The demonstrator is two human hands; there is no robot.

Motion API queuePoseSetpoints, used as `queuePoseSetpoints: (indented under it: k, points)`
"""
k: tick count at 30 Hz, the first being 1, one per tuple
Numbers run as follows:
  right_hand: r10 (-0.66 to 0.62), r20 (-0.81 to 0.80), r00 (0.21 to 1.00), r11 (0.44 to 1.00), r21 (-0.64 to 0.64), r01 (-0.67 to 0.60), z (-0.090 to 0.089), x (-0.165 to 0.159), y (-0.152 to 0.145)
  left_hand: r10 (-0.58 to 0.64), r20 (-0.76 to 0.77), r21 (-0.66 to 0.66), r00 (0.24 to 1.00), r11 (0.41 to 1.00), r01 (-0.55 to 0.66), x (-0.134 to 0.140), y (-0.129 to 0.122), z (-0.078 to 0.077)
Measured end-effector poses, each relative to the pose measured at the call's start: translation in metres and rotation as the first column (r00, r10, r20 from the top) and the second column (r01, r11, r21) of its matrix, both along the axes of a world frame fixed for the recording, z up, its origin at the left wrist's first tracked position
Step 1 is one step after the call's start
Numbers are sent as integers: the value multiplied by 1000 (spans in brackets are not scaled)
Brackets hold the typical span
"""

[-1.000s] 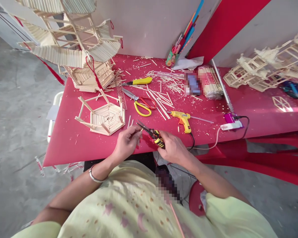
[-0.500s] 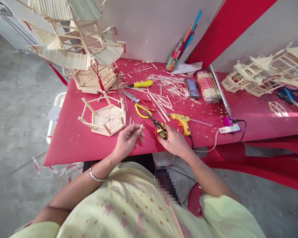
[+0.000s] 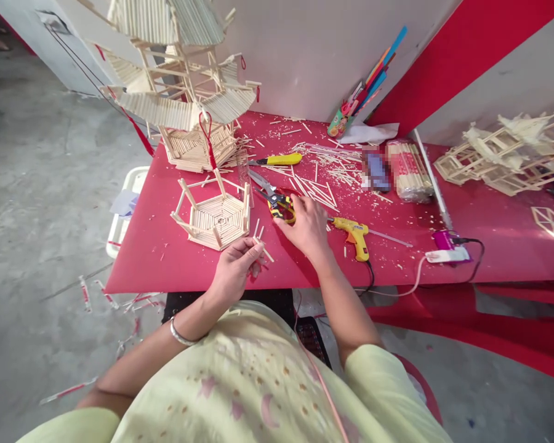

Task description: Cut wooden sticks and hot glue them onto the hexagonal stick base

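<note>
My left hand is closed in a pinch on a thin wooden stick, near the table's front edge. My right hand has its fingers round the black-and-yellow pliers, which are low over the scissors and partly hide them. Left of the pliers stands a hexagonal stick base with short upright posts and rails. A couple of loose short sticks lie just beyond my left fingertips.
A tall stick pagoda stands at the back left of the red table. Beyond the scissors lie a yellow utility knife and scattered sticks. Rightward are a yellow glue gun, a stick pack and a power strip.
My right hand has carried the pliers left and away from me, over the scissors. The stick in my left hand now points down to the right. The view has shifted.
</note>
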State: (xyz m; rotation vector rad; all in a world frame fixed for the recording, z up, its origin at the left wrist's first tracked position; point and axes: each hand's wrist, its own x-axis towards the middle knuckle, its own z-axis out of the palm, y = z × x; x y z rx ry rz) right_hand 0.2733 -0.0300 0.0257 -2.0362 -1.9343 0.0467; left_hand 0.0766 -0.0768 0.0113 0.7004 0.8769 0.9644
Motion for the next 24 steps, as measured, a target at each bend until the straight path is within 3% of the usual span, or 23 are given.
queuePoseSetpoints:
  k: [3, 5, 7, 10, 12, 16, 24]
  points:
    - [21, -172, 985, 992, 127, 1, -2, -2, -36, 2, 0, 12, 1000, 1000, -2, -4, 0, 0]
    - [6, -252, 968, 991, 127, 27, -6, 8, -61, -36, 7, 13, 999, 999, 36, -4, 0, -1]
    - [-155, -219, 963, 969, 155, 192, -12, 28, -81, -77, 24, 14, 997, 997, 77, -4, -1, -2]
    - [-485, -65, 872, 855, 177, 488, -23, 70, -99, -100, 46, 10, 994, 995, 100, 0, -3, -4]
    - [-581, 5, 814, 810, 101, 578, -29, 94, -105, -101, 45, 0, 994, 995, 101, 3, -6, -5]
    - [-649, 6, 761, 760, -43, 648, -33, 118, -101, -89, 8, -1, 996, 996, 89, 7, -9, -7]
    - [-655, 19, 756, 745, -155, 649, -30, 126, -85, -40, -51, 12, 998, 999, 41, 5, -8, -8]
